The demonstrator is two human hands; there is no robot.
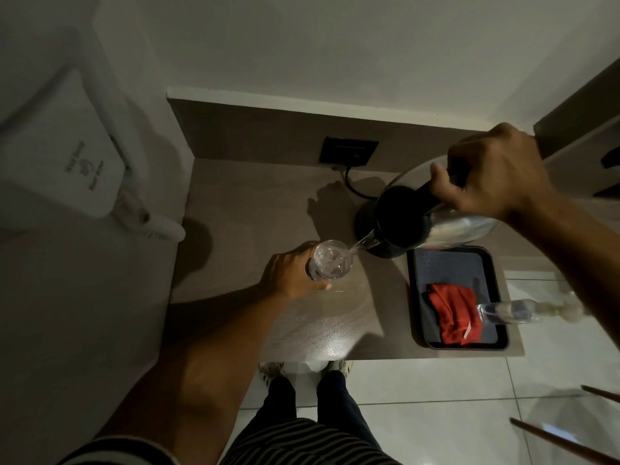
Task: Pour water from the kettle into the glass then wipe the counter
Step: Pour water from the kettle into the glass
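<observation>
My right hand (493, 176) grips the black handle of a steel kettle (449, 226), which is tilted to the left above the counter. Water streams from its spout into a clear glass (330, 260). The glass stands on the brown counter (255, 203), and my left hand (292, 275) is wrapped around its left side. A red cloth (451, 312) lies crumpled on a black tray (416, 297) at the counter's right.
The kettle's black base (364, 219) sits behind the glass, its cord running to a wall socket (349, 151). A clear plastic bottle (516, 312) lies across the tray's right edge. A white wall phone (63, 146) hangs left. The counter's front edge is near my feet.
</observation>
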